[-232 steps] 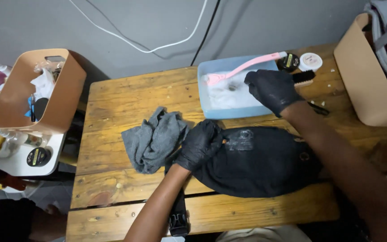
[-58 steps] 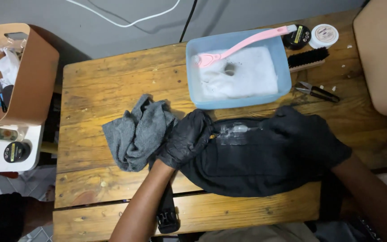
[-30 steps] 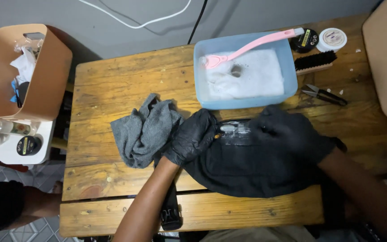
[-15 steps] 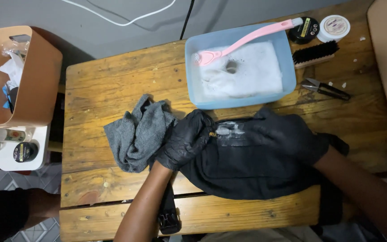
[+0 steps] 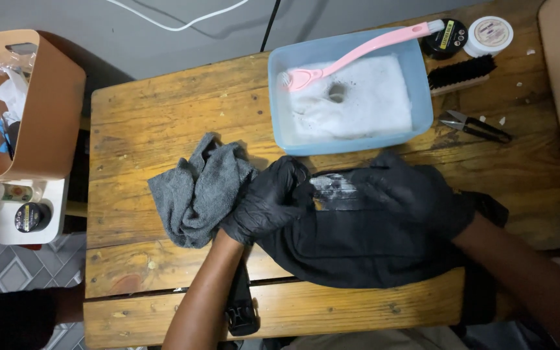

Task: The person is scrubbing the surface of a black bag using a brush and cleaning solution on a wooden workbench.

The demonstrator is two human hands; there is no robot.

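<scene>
While both hands wear black gloves, left hand is curled shut, pinching the left edge of the black bag beside its pale printed patch; right hand lies on top of the bag just right of that patch, fingers bent and pressing the fabric, cannot tell whether it actually grips anything. Bag lies flat on the wooden table, near middle, its near edge reaching the table's front plank. Grey cloth crumpled just left of the left hand, touching it. Blue tub of foamy water sits just beyond the bag, pink long-handled brush resting across its far rim. Far right: black tin, white round tin, dark bristle brush, small snips. Tan box off the table's left side, white shelf with bottles below it
</scene>
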